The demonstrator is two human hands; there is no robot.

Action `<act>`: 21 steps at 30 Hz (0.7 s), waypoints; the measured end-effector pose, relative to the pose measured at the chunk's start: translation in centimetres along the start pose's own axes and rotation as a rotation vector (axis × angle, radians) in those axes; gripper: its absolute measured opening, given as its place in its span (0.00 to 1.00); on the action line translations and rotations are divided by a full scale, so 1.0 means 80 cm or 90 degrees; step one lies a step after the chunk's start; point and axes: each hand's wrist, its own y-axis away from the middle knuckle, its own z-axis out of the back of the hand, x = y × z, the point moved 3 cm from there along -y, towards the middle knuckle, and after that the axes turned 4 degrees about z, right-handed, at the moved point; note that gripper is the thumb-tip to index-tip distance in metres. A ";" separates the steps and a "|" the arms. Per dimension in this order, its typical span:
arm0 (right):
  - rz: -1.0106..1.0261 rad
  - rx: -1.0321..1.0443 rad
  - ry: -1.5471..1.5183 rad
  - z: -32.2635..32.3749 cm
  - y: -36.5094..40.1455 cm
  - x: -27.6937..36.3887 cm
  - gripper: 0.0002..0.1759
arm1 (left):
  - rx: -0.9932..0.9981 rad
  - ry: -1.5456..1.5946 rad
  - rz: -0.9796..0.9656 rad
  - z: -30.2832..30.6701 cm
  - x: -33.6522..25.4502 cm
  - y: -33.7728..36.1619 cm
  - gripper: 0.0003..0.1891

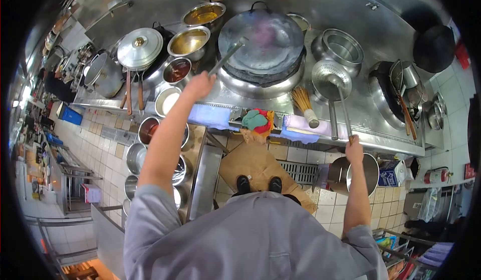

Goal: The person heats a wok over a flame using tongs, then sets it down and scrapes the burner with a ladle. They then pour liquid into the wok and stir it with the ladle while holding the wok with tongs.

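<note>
My left hand (201, 85) is closed round the handle of a metal utensil (230, 54), whose far end is over the large dark wok (260, 42) on the centre burner. At the right, my right hand (354, 150) grips the long handle of a ladle (345, 112). The ladle's head rests on or over a perforated strainer (324, 74) on the steel counter. A bamboo brush (304, 104) lies left of the strainer. Several bowls, two with yellow liquid (189, 42), stand left of the wok.
A lidded pan (140, 49) and a deep pot (104, 74) stand at the left. Folded cloths (209, 114) line the counter's front edge. A second burner with a wok and strainers (401, 92) is at the right. A large metal pot (363, 175) stands below my right hand.
</note>
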 end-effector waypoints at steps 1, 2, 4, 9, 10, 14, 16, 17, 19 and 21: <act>0.033 -0.018 0.028 0.016 -0.007 0.010 0.18 | 0.036 -0.023 0.010 0.007 -0.002 -0.012 0.25; 0.032 -0.012 0.031 0.039 -0.008 0.030 0.18 | 0.043 -0.022 0.011 0.011 -0.002 -0.027 0.25; -0.121 0.184 -0.580 0.071 0.003 0.087 0.18 | 0.042 -0.073 -0.003 0.014 -0.004 -0.050 0.22; 0.059 0.099 -0.396 0.080 -0.013 0.187 0.22 | 0.087 -0.195 -0.030 0.024 -0.029 -0.072 0.16; 0.058 0.142 -0.432 0.084 -0.016 0.212 0.23 | 0.091 -0.231 -0.010 0.029 -0.037 -0.069 0.15; 0.033 0.298 -0.539 0.088 -0.032 0.297 0.27 | 0.126 -0.262 -0.014 0.026 -0.043 -0.072 0.15; 0.052 0.271 -0.501 0.086 -0.029 0.335 0.25 | 0.119 -0.264 -0.028 0.037 -0.042 -0.075 0.14; 0.076 0.243 -0.468 0.084 -0.028 0.349 0.24 | 0.124 -0.262 -0.030 0.042 -0.040 -0.077 0.14; 0.081 0.237 -0.455 0.068 -0.032 0.365 0.22 | 0.151 -0.309 -0.048 0.052 -0.037 -0.078 0.15; 0.092 0.230 -0.442 0.048 -0.036 0.372 0.20 | 0.140 -0.295 -0.033 0.064 -0.033 -0.073 0.15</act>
